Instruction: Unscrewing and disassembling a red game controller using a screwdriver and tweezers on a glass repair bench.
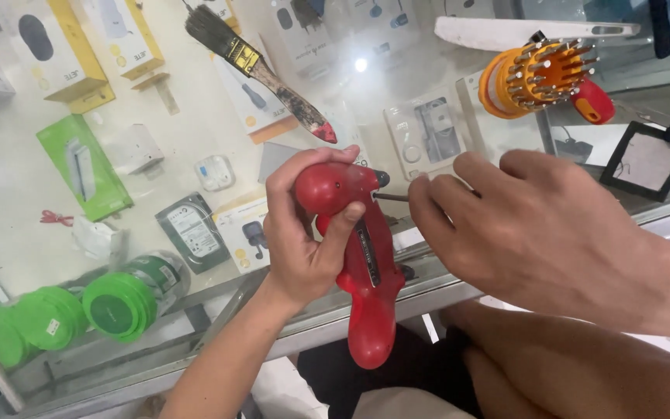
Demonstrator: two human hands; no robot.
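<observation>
This is looking like a small electronics shop: a glass display surface (9, 186) is showing boxed gadgets (83, 167), chargers and green cases (122, 302) beneath it, while a paintbrush (257, 70) and an orange bit holder (537, 77) are lying on top.

The left hand (304, 233) wraps the head of a red electric screwdriver (358, 264), thumb across its body. The right hand (537, 233), coming in from 3 o'clock, pinches the thin dark bit (391, 197) at the tool's nose. On the glass bench (195, 132), a paintbrush (253, 70) lies at 11 o'clock and an orange bit holder (540, 77) at 1 o'clock.
</observation>
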